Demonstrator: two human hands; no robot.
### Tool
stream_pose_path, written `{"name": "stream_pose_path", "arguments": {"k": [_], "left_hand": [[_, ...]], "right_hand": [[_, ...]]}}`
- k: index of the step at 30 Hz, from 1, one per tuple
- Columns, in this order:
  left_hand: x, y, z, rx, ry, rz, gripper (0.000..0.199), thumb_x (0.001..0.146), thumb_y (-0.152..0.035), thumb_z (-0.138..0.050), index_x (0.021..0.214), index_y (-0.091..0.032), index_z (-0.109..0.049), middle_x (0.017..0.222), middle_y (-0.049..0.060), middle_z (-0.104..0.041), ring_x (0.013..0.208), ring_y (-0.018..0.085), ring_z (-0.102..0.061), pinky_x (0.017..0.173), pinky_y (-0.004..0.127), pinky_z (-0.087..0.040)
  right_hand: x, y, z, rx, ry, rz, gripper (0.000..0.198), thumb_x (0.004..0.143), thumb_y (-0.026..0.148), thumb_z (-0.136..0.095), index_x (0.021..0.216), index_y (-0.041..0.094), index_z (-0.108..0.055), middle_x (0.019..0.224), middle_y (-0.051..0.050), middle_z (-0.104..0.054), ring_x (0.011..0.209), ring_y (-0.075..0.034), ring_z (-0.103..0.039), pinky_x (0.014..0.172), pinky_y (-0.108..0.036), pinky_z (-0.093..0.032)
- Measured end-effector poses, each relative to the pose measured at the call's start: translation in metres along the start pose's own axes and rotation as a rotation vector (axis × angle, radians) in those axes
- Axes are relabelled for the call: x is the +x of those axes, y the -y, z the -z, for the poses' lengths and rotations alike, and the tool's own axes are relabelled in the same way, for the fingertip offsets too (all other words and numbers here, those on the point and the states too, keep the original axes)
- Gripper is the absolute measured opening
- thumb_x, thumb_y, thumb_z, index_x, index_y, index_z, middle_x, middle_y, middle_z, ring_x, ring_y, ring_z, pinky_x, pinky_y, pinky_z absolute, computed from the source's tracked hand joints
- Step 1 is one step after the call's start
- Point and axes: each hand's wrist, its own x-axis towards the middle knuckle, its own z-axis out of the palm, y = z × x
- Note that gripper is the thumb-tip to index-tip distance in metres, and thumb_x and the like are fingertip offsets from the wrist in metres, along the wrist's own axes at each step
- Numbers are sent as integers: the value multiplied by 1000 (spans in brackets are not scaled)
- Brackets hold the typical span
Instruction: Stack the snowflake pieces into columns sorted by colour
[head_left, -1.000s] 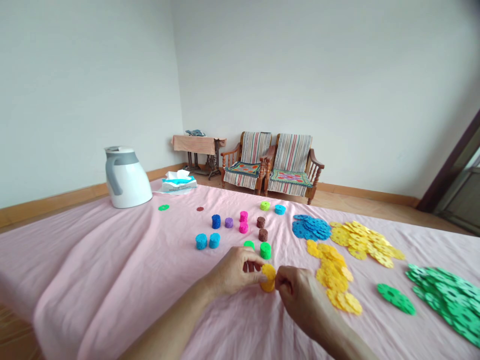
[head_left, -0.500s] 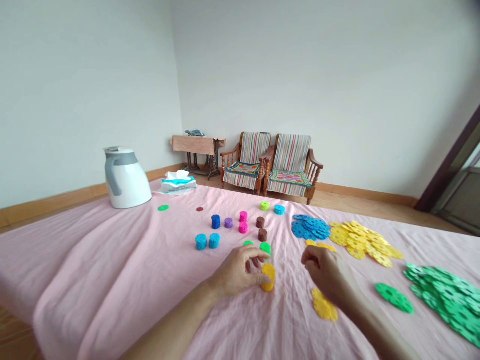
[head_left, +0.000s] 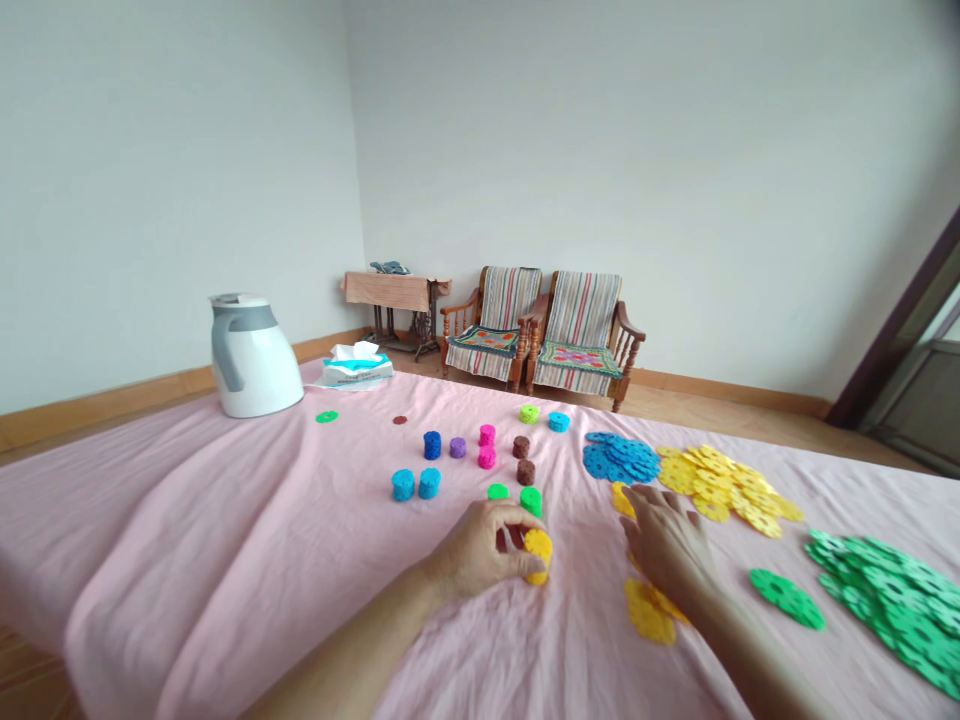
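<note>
My left hand (head_left: pixel 484 550) curls around a short upright stack of yellow discs (head_left: pixel 538 556), its thumb against the near side and its fingers behind. Just beyond it stand two green disc stacks (head_left: pixel 530 501), one partly covered by my fingers. Lying over loose yellow discs, my right hand (head_left: pixel 667 530) has its fingers stretched forward and down. One yellow disc (head_left: pixel 622 498) shows beside its fingertips. More yellow discs (head_left: pixel 649 612) lie under the wrist, partly hidden.
Piles of blue discs (head_left: pixel 621 457), yellow discs (head_left: pixel 727 485) and green discs (head_left: pixel 892 600) spread at the right. Several small stacks, such as brown (head_left: pixel 526 472) and light blue (head_left: pixel 403 485), stand mid-table. A white jug (head_left: pixel 255 360) and tissue box (head_left: pixel 358 368) are at the back left.
My right hand has gone from a closed, raised shape to fingers stretched over the yellow discs. My left hand stays at the yellow stack, almost unmoved.
</note>
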Motion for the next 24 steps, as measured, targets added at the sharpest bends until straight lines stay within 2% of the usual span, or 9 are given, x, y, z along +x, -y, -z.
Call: {"name": "stream_pose_path", "arguments": {"k": [3,6,9,14,21,24], "left_hand": [[0,-1,0,-11,16,-7,31,70,-31,-77,97,-17,-72,84,1,-65,69,13,-56,60,20,-41],[1,-2,1,-21,24,-10,31,70,-31,-77,97,-17,-72,82,1,-65,69,12,-55,60,20,-41],[1,-1,0,-18,21,-5,32,69,-31,-78,96,-17,-72,80,1,-64,69,13,-55,60,20,-40],[0,0,-1,-11,9,-4,30,68,-30,-78,95,-18,-72,81,0,-64,69,13,-55,61,21,-40],[0,0,-1,-17,21,14,32,67,-31,-79,95,-18,-72,80,0,-63,67,13,-54,61,21,-41],[0,-2,0,-31,30,12,32,67,-30,-79,96,-18,-72,78,0,-62,66,12,-53,59,20,-39]], "right_hand": [[2,-2,-9,21,38,-19,43,91,23,-37,131,14,-51,137,-15,-52,123,-31,-47,91,-46,-39],[3,-4,-13,43,76,-6,43,93,23,-31,130,12,-51,137,-16,-53,125,-30,-45,94,-46,-37],[2,-2,-9,53,96,33,38,92,22,-34,120,15,-59,129,-14,-59,118,-31,-51,90,-44,-39],[-5,8,4,84,109,91,29,84,15,-44,100,19,-67,104,-12,-68,100,-28,-59,81,-36,-40],[-8,7,0,224,71,122,15,74,15,-53,85,17,-62,89,-9,-65,89,-24,-60,75,-30,-39],[-5,2,-4,328,49,107,7,72,15,-53,76,18,-57,78,-5,-63,77,-20,-58,67,-28,-39]]}}
